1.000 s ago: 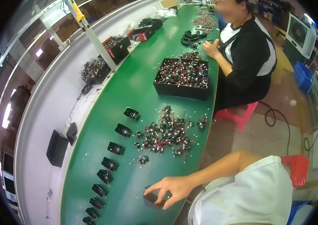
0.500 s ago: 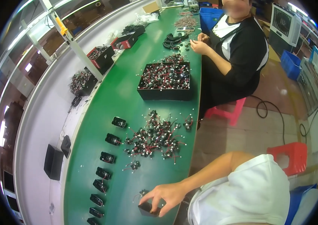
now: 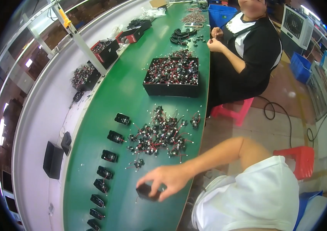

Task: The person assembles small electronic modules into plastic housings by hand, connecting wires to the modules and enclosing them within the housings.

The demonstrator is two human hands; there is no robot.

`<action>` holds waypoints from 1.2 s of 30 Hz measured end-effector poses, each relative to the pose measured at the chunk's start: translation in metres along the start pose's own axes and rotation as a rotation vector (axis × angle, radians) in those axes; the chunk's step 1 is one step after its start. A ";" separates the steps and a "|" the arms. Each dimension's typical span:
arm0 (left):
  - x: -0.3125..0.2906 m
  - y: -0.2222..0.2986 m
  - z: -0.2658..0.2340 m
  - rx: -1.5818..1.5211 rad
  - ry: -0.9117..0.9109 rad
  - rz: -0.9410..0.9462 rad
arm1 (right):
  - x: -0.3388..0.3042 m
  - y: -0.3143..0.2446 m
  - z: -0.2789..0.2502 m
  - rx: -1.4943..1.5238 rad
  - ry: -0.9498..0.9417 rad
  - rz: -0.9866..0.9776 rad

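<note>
My right hand (image 3: 166, 179) reaches across from the right with its palm down. Between its fingers and thumb it grips a dark, flat, angular casing (image 3: 146, 191), whose underside is hidden. A thin wire tip shows beside the casing. Up the table lies a loose pile of small black parts with red wires and white ends (image 3: 157, 134), and a single such part (image 3: 138, 163) sits just above my fingers. Left of the hand, several small black housings (image 3: 110, 156) stand in a column, some with wires showing. My left hand is out of view.
A black box (image 3: 171, 89) heaped with wired parts stands farther up the green table (image 3: 94, 127). A co-worker (image 3: 244, 57) sits beyond it at the right edge, handling something small. Boxes (image 3: 105, 52) line the left ledge. A red stool (image 3: 304, 163) is at right.
My right hand and the casing have shifted up the table and slightly left. The small wired part seen beside the fingers earlier is no longer visible there. The view has tilted slightly.
</note>
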State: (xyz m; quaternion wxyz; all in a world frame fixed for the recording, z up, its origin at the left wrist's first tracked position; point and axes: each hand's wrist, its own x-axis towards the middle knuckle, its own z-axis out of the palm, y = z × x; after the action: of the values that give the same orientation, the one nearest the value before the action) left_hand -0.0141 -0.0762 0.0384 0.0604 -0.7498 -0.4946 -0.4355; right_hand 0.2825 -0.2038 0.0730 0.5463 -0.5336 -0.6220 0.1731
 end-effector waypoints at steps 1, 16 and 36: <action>0.000 -0.001 0.001 -0.001 0.000 -0.002 | 0.006 0.000 -0.017 -0.085 0.005 -0.011; -0.015 0.020 -0.006 0.036 0.078 0.027 | 0.076 0.077 -0.201 -0.880 0.232 0.001; -0.035 -0.011 0.009 -0.304 -0.219 -0.192 | 0.103 0.171 -0.249 -1.128 -0.237 0.345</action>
State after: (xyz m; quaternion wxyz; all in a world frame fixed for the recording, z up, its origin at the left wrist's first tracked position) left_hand -0.0220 -0.0901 0.0046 -0.1492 -0.7426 -0.4960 -0.4246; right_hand 0.5959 -0.1437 0.0730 0.0699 -0.8113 -0.5791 -0.0392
